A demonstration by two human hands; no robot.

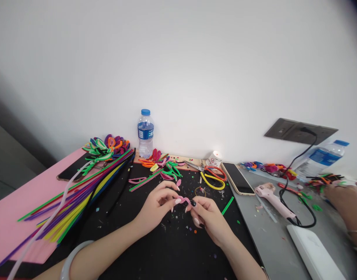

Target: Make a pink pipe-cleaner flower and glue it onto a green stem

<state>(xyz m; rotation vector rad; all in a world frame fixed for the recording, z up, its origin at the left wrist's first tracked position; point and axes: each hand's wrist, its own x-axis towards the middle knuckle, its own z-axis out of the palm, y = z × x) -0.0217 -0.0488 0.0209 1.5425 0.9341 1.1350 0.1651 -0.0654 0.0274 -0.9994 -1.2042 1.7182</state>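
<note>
Between my hands is a short, wavy pink pipe cleaner (183, 200). My left hand (159, 204) pinches its left end between thumb and fingertips. The other end is gripped by my right hand (209, 219), thumb pressed to the fingers. Just above my left fingertips is a small pink loop (178, 182); whether it joins the held piece I cannot tell. Beyond my hands lie bent green pipe cleaner loops (171, 170) and scissors (213, 179) with red and yellow handles. Under both hands is a black mat (155, 252) with small scraps on it.
Long coloured pipe cleaners (76, 202) fan out at left over a phone (72, 168). A water bottle (145, 134) stands by the wall. To the right are another phone (238, 179), a pink glue gun (276, 201) with a black cable, a white box (315, 252) and another person's hand (345, 198).
</note>
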